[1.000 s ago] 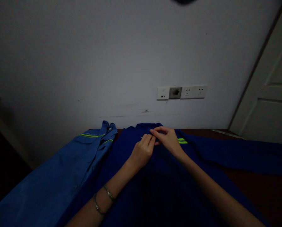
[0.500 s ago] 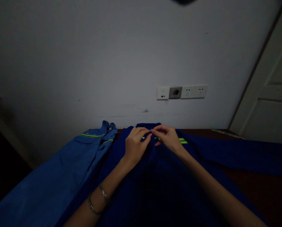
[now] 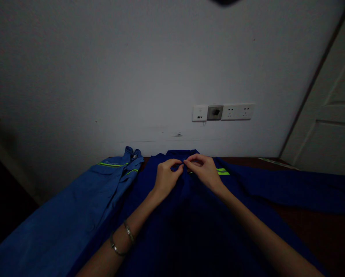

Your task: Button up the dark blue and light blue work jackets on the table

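Observation:
A dark blue work jacket (image 3: 175, 211) with yellow-green reflective strips lies spread out in front of me, its collar toward the wall. Just below the collar, my left hand (image 3: 167, 177) pinches the front edge between thumb and forefinger. Facing it, my right hand (image 3: 205, 171) is closed in a pinch on the same front edge, the fingertips of both hands almost touching. Whatever small fastener may sit between the fingertips is too dark and small to make out. One sleeve stretches out to the right.
To the left lies a lighter blue work jacket (image 3: 74, 207) with yellow-green piping. Both garments rest on a dark reddish-brown table (image 3: 314, 231) against a grey wall (image 3: 149, 77). Wall sockets (image 3: 229, 112) sit above the table's back edge. A pale door (image 3: 331, 111) stands at the right.
My left fingers have drawn back slightly and curled into a rounder pinch. The right fingers have bent closer together at the jacket's front. Both jackets lie where they were.

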Tool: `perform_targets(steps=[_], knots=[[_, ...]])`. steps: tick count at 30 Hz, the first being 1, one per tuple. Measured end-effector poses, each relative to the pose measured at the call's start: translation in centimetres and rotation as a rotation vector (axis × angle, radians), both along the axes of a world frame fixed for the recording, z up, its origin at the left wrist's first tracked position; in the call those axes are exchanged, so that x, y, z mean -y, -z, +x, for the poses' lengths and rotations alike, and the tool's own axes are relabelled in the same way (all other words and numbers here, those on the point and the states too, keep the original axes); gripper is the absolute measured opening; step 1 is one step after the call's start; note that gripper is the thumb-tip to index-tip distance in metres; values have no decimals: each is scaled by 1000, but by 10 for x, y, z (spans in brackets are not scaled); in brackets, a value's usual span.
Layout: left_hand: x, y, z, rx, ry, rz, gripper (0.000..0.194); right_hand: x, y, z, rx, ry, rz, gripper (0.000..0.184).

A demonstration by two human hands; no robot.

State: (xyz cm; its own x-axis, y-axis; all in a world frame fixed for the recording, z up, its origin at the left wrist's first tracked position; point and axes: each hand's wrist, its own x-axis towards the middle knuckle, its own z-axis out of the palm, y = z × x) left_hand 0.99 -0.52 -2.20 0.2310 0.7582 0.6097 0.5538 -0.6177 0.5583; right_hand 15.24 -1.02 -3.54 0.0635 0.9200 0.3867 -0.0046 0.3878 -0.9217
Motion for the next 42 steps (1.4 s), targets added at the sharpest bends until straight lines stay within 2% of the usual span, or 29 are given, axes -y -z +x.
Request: perform_targets(steps=[7,13,19,23,30,34,37,38,42], knots=[[2,2,0,-91,7,31,12,1,1,0,90,61,57,14],[3,-4,-5,-319,-63,8,16,2,0,2,459,194,239,6],[-6,-15,-13,-293,114,-182,18,5,-1,3,733,168,391,6],[-8,-16,-14,-210,146,-219,16,9,-3,3,831,167,433,9],[-6,2,-4,-100,69,-47,11,7,1,1,659,200,402,10],[-2,4,-1,-116,22,81,7,8,-1,-1,588,227,331,15],[1,2,0,-164,3,162,5,14,-8,-1,687,337,235,38],[1,2,0,-177,1,184,4,16,-10,0,744,369,216,40],[3,1,-1,-244,8,274,4,23,-17,1,933,391,192,26]])
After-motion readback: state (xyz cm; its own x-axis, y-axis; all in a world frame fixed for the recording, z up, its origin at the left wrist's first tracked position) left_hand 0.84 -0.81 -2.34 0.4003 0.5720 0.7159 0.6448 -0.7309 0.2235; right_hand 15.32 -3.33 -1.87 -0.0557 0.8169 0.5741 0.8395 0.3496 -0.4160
